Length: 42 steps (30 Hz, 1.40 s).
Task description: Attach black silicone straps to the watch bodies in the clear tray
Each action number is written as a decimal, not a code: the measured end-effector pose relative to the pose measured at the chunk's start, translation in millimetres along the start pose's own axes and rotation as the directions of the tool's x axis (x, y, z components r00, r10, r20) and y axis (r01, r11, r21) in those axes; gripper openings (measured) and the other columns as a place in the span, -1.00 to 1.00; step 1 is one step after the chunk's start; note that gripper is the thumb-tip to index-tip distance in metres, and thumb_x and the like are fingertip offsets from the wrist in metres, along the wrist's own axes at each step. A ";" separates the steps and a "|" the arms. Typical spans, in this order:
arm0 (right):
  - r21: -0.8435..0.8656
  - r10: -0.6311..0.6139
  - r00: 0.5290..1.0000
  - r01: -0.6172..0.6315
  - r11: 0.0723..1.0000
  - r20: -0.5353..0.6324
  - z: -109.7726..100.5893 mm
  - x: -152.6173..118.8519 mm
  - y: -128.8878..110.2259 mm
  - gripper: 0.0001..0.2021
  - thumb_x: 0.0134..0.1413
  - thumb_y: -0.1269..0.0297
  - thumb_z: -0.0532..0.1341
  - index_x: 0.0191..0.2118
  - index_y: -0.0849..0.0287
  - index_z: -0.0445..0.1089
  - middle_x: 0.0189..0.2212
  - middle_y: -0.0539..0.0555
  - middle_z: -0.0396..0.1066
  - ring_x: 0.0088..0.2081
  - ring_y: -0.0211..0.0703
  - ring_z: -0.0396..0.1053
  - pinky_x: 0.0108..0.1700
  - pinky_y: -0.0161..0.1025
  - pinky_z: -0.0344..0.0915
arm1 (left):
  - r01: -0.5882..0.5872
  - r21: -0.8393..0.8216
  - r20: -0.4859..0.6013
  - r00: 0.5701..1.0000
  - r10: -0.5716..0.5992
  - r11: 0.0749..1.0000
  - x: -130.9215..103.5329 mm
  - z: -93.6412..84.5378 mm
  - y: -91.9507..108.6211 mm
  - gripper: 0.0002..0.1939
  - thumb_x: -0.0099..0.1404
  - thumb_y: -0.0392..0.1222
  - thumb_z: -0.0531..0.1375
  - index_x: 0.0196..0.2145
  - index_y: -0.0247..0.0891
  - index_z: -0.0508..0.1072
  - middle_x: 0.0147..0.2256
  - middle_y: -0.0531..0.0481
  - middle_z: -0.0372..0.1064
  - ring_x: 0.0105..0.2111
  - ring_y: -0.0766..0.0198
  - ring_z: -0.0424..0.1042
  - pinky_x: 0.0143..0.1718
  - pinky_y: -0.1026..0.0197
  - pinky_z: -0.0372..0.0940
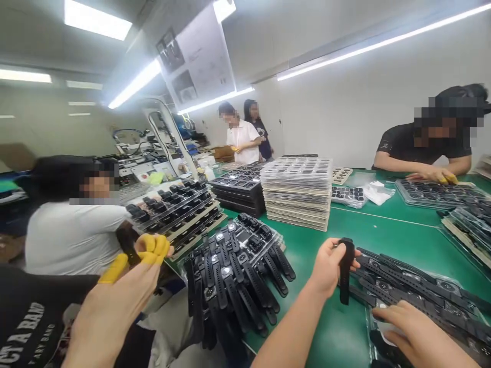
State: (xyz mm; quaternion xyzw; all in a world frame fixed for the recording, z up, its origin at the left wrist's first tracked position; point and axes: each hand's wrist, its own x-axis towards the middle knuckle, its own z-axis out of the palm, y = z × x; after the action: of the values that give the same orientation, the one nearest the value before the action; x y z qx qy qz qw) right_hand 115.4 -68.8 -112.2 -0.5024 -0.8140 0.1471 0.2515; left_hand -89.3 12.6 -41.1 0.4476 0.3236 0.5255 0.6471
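Above the table [297, 250], left fingers [337, 254] hold a watch [346, 276].

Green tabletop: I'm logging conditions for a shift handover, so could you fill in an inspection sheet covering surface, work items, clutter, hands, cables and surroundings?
Surface: green tabletop, partly covered.
Job's things: black watch in the left hand; rows of watches beside the right hand.
Clutter: tall pale tray stack, dark trays, crumpled white material.
Hands: left hand grips the watch; right hand's grip is unclear.
Cables: nothing seen on the tabletop; rear machinery too blurred to tell.
Surroundings: co-worker's yellow-tipped hand at left, a black-clad co-worker at right, two people standing behind, strip lights above.
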 end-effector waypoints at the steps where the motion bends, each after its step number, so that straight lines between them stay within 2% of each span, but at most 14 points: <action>1: 0.039 0.000 0.999 -0.002 0.999 0.038 -4.6 -0.9 -1.3 -0.73 0.14 0.28 0.22 -0.16 -0.16 0.64 -0.30 0.10 0.62 -0.25 0.15 0.56 -0.21 -0.01 0.55 | 0.005 0.001 0.010 1.000 -0.005 1.000 -0.7 0.0 -0.7 -0.55 0.16 0.26 0.32 -0.25 -0.12 0.35 -0.33 -0.16 0.57 -0.51 0.21 0.48 -0.39 0.09 0.32; 3: 0.091 -0.004 0.996 -0.005 0.996 0.094 -18.1 -1.6 -9.1 -0.74 0.23 0.21 0.16 -0.21 -0.14 0.64 -0.23 0.14 0.60 -0.18 0.16 0.54 -0.16 0.00 0.54 | 0.008 0.005 0.033 0.999 -0.008 1.000 -3.3 0.1 -0.8 -0.45 0.14 0.26 0.35 -0.11 -0.14 0.33 -0.35 -0.11 0.55 -0.56 0.27 0.45 -0.40 0.13 0.31; 7: 0.127 0.056 0.986 -0.036 0.991 -0.157 -49.2 3.7 -26.5 -0.73 0.21 0.20 0.14 -0.35 -0.07 0.61 -0.08 0.20 0.49 -0.06 0.21 0.48 -0.14 0.02 0.50 | -0.049 0.074 0.103 0.994 0.041 0.996 -9.0 2.5 2.4 -0.15 0.21 0.25 0.31 0.27 -0.12 0.07 -0.33 0.01 0.52 -0.58 0.37 0.38 -0.38 0.22 0.30; 9: 0.184 0.116 0.965 -0.074 0.980 -0.234 -61.9 8.5 -32.6 -0.71 0.23 0.16 0.13 -0.40 -0.03 0.57 -0.23 0.18 0.45 -0.18 0.14 0.48 -0.28 -0.08 0.48 | -0.084 0.143 0.175 0.983 0.058 0.986 -11.4 6.2 4.3 -0.32 0.25 0.28 0.27 0.16 -0.17 0.31 -0.31 -0.01 0.49 -0.56 0.41 0.34 -0.39 0.25 0.28; 11: 0.276 0.164 0.954 -0.091 0.957 -0.253 -71.0 13.1 -39.5 -0.72 0.23 0.15 0.13 -0.44 0.00 0.51 -0.37 0.11 0.41 -0.30 0.05 0.44 -0.36 -0.17 0.42 | -0.099 0.194 0.243 0.969 0.050 0.976 -13.7 11.7 5.8 -0.43 0.24 0.32 0.26 -0.12 -0.27 0.52 -0.39 -0.01 0.44 -0.53 0.38 0.33 -0.40 0.26 0.24; 13: 0.362 0.181 0.952 -0.082 0.929 -0.248 -76.2 17.2 -48.3 -0.77 0.20 0.20 0.13 -0.44 0.02 0.46 -0.41 0.05 0.39 -0.35 -0.01 0.40 -0.36 -0.21 0.37 | -0.099 0.222 0.306 0.952 0.027 0.970 -15.5 17.9 6.9 -0.41 0.22 0.36 0.25 -0.25 -0.30 0.58 -0.48 0.01 0.37 -0.50 0.34 0.32 -0.40 0.26 0.21; 16: 0.453 0.169 0.957 -0.046 0.890 -0.234 -79.2 23.0 -62.0 -0.78 0.22 0.21 0.11 -0.43 0.06 0.39 -0.44 0.01 0.33 -0.38 -0.07 0.31 -0.35 -0.23 0.29 | -0.104 0.287 0.374 0.928 -0.011 0.952 -15.8 26.9 8.9 -0.44 0.18 0.33 0.30 -0.22 -0.28 0.60 -0.44 0.00 0.38 -0.47 0.31 0.31 -0.39 0.25 0.22; 20: 0.552 0.237 0.940 -0.065 0.831 -0.246 -81.0 31.8 -68.8 -0.66 0.31 0.02 0.14 -0.45 0.08 0.25 -0.52 -0.06 0.22 -0.47 -0.15 0.20 -0.44 -0.27 0.21 | -0.134 0.346 0.363 0.932 -0.001 0.929 -10.0 38.5 14.1 -0.54 0.21 0.19 0.34 -0.13 -0.23 0.59 -0.29 -0.04 0.45 -0.39 0.29 0.32 -0.34 0.24 0.25; 23: 0.594 0.249 0.917 -0.017 0.804 -0.312 -82.9 36.8 -63.8 -0.80 0.29 0.05 0.20 -0.21 0.06 0.33 -0.36 -0.02 0.36 -0.37 -0.14 0.33 -0.33 -0.27 0.33 | -0.098 0.299 0.351 0.936 -0.014 0.949 -5.2 46.8 18.9 -0.54 0.19 0.19 0.36 -0.18 -0.26 0.58 -0.37 0.00 0.39 -0.47 0.36 0.25 -0.41 0.27 0.19; 27: 0.621 0.287 0.895 -0.013 0.784 -0.343 -86.6 37.8 -53.4 -0.69 0.27 0.11 0.25 0.06 0.02 0.29 -0.17 0.07 0.45 -0.18 -0.06 0.45 -0.18 -0.22 0.43 | -0.057 0.216 0.330 0.944 -0.018 0.975 -3.3 52.2 21.6 -0.48 0.14 0.26 0.37 -0.22 -0.28 0.56 -0.44 0.07 0.31 -0.53 0.41 0.22 -0.45 0.29 0.16; 30: 0.631 0.263 0.934 -0.055 0.774 -0.240 -90.6 36.8 -48.1 -0.77 0.29 0.09 0.22 -0.03 0.05 0.37 -0.18 0.08 0.47 -0.16 -0.03 0.46 -0.16 -0.20 0.43 | -0.066 0.231 0.371 0.928 -0.025 0.971 -3.3 51.8 19.1 -0.44 0.15 0.31 0.34 -0.23 -0.29 0.56 -0.47 0.07 0.30 -0.53 0.38 0.24 -0.45 0.28 0.17; 33: 0.650 0.274 0.944 -0.092 0.754 -0.184 -93.8 37.6 -46.9 -0.76 0.27 0.06 0.24 -0.09 0.08 0.43 -0.18 0.09 0.50 -0.13 0.00 0.46 -0.12 -0.17 0.42 | -0.177 0.305 0.319 0.945 0.074 0.936 -2.7 50.7 15.6 -0.48 0.19 0.29 0.31 -0.41 -0.31 0.54 -0.54 0.09 0.24 -0.54 0.37 0.19 -0.45 0.26 0.16; 38: 0.669 0.428 0.855 -0.137 0.730 -0.292 -92.3 43.9 -49.6 -0.70 0.14 -0.02 0.31 -0.23 0.12 0.50 -0.37 0.05 0.50 -0.34 -0.06 0.41 -0.28 -0.19 0.37 | -0.232 0.331 0.252 0.956 0.151 0.915 -2.3 47.3 14.5 -0.57 0.27 0.16 0.29 -0.46 -0.30 0.53 -0.52 0.08 0.25 -0.52 0.36 0.18 -0.43 0.26 0.15; 42: 0.638 0.459 0.793 -0.117 0.761 -0.402 -88.4 45.0 -47.1 -0.72 0.07 -0.02 0.36 -0.34 0.11 0.54 -0.34 0.07 0.52 -0.30 -0.04 0.42 -0.22 -0.18 0.35 | -0.249 0.335 0.234 0.956 0.176 0.909 -5.1 44.1 12.0 -0.64 0.29 0.07 0.29 -0.45 -0.30 0.53 -0.48 0.07 0.28 -0.49 0.35 0.20 -0.39 0.26 0.16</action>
State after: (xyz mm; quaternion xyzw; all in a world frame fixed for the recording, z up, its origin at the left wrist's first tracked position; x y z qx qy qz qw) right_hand 113.0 -51.2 -3.9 -0.5451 -0.5333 0.2812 0.5826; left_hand -56.0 -2.3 -13.2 0.6414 0.2974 0.4777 0.5215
